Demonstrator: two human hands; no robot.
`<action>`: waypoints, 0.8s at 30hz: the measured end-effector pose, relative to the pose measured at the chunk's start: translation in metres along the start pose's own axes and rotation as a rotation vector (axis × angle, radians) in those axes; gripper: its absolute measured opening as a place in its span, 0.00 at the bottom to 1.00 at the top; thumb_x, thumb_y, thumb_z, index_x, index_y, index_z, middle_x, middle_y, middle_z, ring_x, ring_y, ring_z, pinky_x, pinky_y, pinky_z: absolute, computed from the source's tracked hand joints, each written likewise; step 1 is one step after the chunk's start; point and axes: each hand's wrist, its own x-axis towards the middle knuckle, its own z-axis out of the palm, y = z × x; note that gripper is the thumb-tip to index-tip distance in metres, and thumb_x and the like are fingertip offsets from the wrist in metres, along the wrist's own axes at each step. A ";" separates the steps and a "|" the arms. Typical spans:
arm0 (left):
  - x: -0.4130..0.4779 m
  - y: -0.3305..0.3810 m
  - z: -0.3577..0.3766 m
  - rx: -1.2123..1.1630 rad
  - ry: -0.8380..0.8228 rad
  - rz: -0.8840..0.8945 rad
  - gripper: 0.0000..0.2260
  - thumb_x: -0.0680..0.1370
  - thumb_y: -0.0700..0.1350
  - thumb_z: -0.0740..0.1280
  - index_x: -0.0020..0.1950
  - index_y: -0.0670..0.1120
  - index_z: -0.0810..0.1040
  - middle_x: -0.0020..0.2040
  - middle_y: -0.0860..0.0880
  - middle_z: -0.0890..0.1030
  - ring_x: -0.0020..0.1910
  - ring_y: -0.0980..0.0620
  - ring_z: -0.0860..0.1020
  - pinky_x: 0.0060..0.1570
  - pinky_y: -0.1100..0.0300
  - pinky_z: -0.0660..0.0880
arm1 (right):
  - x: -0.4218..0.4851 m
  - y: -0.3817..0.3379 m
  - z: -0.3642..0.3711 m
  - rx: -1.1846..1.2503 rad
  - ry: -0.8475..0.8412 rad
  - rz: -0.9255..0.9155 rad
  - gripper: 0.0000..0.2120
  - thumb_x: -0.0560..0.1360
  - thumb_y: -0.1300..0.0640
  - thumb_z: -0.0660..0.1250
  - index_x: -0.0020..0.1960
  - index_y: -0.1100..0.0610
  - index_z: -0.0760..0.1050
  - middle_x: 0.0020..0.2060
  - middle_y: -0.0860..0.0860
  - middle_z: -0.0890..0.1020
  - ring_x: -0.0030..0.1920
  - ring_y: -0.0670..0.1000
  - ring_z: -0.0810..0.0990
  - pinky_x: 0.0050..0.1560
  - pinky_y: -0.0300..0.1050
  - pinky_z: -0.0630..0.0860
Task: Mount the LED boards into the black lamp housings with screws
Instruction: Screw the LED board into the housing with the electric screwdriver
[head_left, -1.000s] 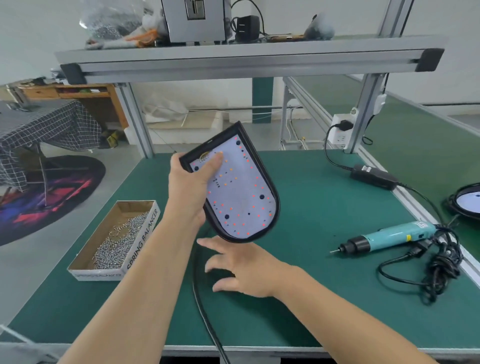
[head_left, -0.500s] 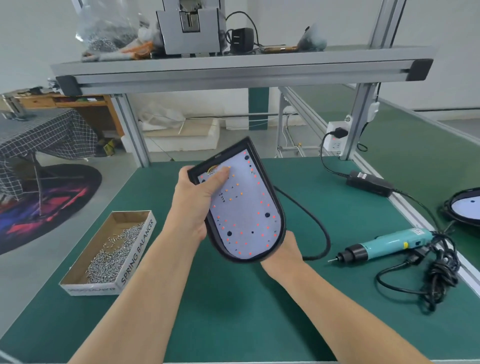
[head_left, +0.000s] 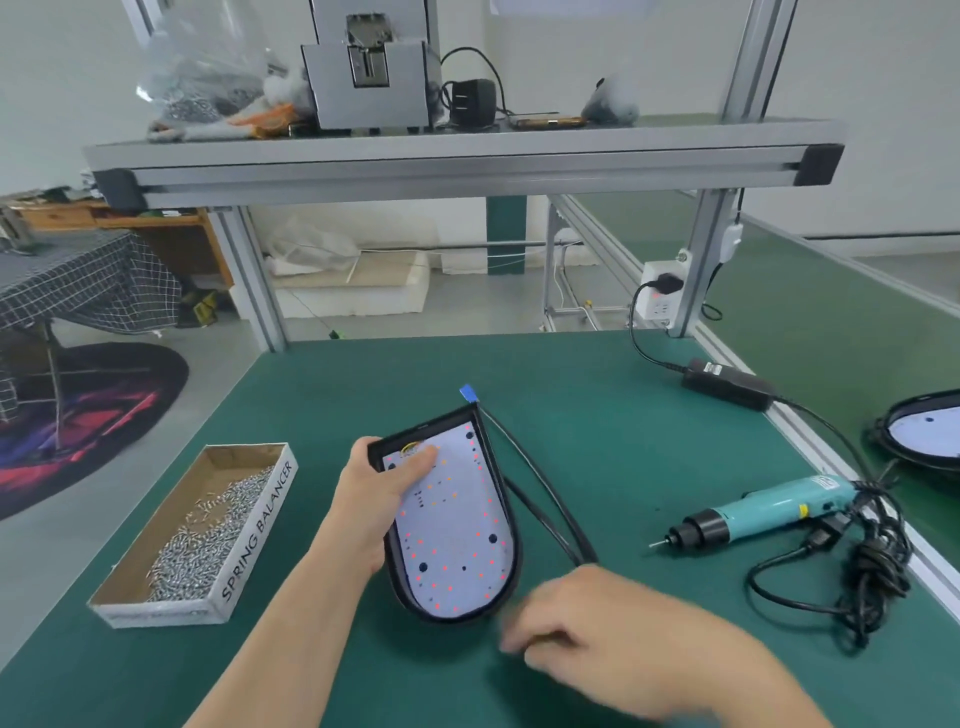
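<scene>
Leftward, screws (head_left: 197, 540) in box (head_left: 255, 535); LED board (head_left: 452, 535) in housing (head_left: 431, 425) (left hand (head_left: 374, 499) around it).

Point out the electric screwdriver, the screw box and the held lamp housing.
electric screwdriver (head_left: 774, 509): head view, teal body.
screw box (head_left: 257, 530): head view, lettered side wall.
lamp housing (head_left: 431, 430): head view, black top rim.

The desk (head_left: 597, 415) wears a matt green mat, faintly textured. The lamp housing (head_left: 426, 428) looks like black plastic with a dull sheen. The LED board (head_left: 454, 540) inside it is smooth, matt white. The box (head_left: 260, 525) is raw brown cardboard with a white printed side, holding bright metal screws (head_left: 197, 545). The screwdriver (head_left: 769, 506) is glossy teal plastic. The shelf (head_left: 457, 166) is brushed aluminium.
</scene>
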 end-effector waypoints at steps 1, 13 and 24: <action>0.000 -0.002 -0.001 0.017 -0.015 -0.004 0.19 0.70 0.43 0.80 0.54 0.46 0.74 0.38 0.51 0.86 0.35 0.50 0.85 0.29 0.58 0.79 | -0.008 -0.004 -0.013 0.221 0.017 0.018 0.09 0.77 0.50 0.64 0.47 0.51 0.81 0.47 0.47 0.85 0.44 0.48 0.85 0.48 0.50 0.82; 0.015 -0.021 0.022 0.427 -0.090 -0.019 0.16 0.74 0.46 0.76 0.53 0.46 0.72 0.53 0.45 0.82 0.47 0.48 0.83 0.41 0.55 0.79 | 0.094 0.040 0.005 0.219 0.654 0.458 0.25 0.75 0.44 0.67 0.70 0.47 0.68 0.49 0.44 0.80 0.52 0.52 0.79 0.51 0.46 0.75; 0.028 0.038 -0.049 1.085 0.317 0.416 0.09 0.79 0.42 0.65 0.56 0.43 0.82 0.54 0.42 0.82 0.52 0.39 0.79 0.54 0.49 0.76 | 0.099 0.047 0.023 0.534 0.821 0.514 0.16 0.74 0.54 0.70 0.60 0.47 0.73 0.39 0.43 0.81 0.40 0.41 0.79 0.37 0.38 0.71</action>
